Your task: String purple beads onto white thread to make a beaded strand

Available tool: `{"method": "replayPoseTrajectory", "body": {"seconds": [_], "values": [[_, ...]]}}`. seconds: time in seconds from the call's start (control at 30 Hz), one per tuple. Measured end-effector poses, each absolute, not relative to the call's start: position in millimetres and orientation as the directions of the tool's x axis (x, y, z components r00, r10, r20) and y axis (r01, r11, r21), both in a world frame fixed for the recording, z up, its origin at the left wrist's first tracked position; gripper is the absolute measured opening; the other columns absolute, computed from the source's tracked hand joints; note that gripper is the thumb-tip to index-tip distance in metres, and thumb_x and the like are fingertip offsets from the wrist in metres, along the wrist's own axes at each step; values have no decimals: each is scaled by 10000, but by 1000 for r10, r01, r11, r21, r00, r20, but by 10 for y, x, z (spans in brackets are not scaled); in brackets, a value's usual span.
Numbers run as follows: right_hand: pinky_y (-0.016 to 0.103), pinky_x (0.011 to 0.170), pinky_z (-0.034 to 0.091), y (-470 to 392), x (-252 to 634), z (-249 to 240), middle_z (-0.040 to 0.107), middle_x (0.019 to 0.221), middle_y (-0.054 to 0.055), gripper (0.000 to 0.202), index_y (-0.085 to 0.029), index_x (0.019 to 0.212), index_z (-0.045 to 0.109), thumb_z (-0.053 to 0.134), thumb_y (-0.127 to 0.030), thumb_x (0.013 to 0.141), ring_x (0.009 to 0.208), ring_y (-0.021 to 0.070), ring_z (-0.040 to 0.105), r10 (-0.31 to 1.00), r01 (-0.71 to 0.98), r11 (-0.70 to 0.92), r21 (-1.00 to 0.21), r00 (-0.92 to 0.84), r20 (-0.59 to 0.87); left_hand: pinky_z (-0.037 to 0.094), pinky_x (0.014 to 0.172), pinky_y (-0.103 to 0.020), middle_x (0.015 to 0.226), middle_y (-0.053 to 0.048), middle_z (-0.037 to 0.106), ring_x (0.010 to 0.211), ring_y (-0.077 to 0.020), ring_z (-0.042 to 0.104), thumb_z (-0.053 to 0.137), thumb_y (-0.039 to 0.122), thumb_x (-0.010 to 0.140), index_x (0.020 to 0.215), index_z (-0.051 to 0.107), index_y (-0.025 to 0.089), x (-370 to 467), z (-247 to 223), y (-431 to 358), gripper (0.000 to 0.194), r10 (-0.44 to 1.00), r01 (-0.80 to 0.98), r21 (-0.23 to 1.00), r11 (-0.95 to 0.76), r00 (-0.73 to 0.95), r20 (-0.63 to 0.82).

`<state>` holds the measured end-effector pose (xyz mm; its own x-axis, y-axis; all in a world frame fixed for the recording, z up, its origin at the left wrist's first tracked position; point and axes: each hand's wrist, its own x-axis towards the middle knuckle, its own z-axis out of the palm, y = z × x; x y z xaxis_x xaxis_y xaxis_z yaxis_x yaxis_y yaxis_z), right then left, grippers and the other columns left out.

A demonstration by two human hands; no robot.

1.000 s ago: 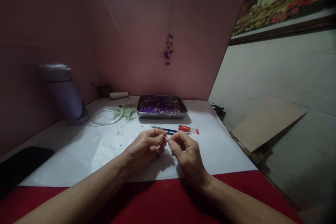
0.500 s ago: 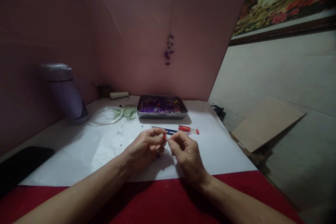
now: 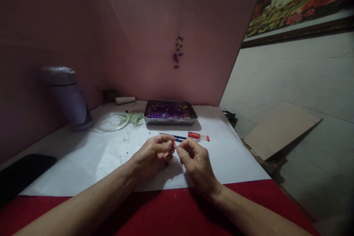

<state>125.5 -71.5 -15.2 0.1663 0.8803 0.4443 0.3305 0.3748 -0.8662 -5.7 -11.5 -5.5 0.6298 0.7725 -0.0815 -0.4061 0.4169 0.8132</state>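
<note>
Between the thumb and forefinger of my left hand (image 3: 157, 152) is a small red bead (image 3: 173, 143). My right hand (image 3: 195, 160) is closed in a pinch just to its right; what its fingertips hold is too fine to make out, perhaps a thread. A purple bead (image 3: 166, 163) shows below my left fingers, beside thin clear strands over the white paper. Just beyond my hands lie blue thread snips (image 3: 179, 138) and a red case with a clear end (image 3: 195, 136). Farther back, a metal tray (image 3: 170, 121) contains many purple beads.
A purple bottle (image 3: 70, 99) stands at the left, near a ring of clear line (image 3: 113, 122) and tangled green thread (image 3: 135, 118). A dark flat object (image 3: 26, 171) lies at the left edge. Strung beads (image 3: 177, 53) hang before the pink panel (image 3: 138, 37).
Almost nothing differs. Both hands keep their pinch on nearly the same spot, and the view has shifted very slightly.
</note>
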Motion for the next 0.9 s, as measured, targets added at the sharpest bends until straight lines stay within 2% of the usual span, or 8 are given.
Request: {"method": "replayPoseTrajectory", "body": {"seconds": [0.47, 0.7, 0.9], "values": [[224, 489, 359, -710, 1249, -152, 477, 568, -32, 199, -178, 648, 485, 525, -284, 813, 514, 100, 426, 877, 331, 371, -867, 183, 445, 354, 576, -216, 676, -25, 581, 596, -87, 511, 695, 91, 649, 814, 632, 128, -64, -84, -108, 181, 768, -387, 827, 408, 635, -82], [231, 501, 371, -700, 1251, -167, 494, 572, -28, 189, -180, 656, 489, 522, -275, 816, 521, 106, 447, 882, 371, 357, -857, 169, 440, 369, 570, -220, 694, -25, 587, 599, -88, 523, 714, 89, 622, 783, 632, 120, -35, -56, -113, 183, 807, -395, 860, 324, 590, -33], [236, 535, 396, -673, 1257, -213, 542, 619, -16, 151, -179, 703, 510, 507, -259, 830, 553, 114, 498, 898, 426, 337, -840, 123, 422, 326, 496, -198, 660, -17, 587, 535, -68, 501, 733, 101, 589, 776, 620, 112, -19, -65, -118, 219, 867, -410, 879, 244, 499, -8]]}}
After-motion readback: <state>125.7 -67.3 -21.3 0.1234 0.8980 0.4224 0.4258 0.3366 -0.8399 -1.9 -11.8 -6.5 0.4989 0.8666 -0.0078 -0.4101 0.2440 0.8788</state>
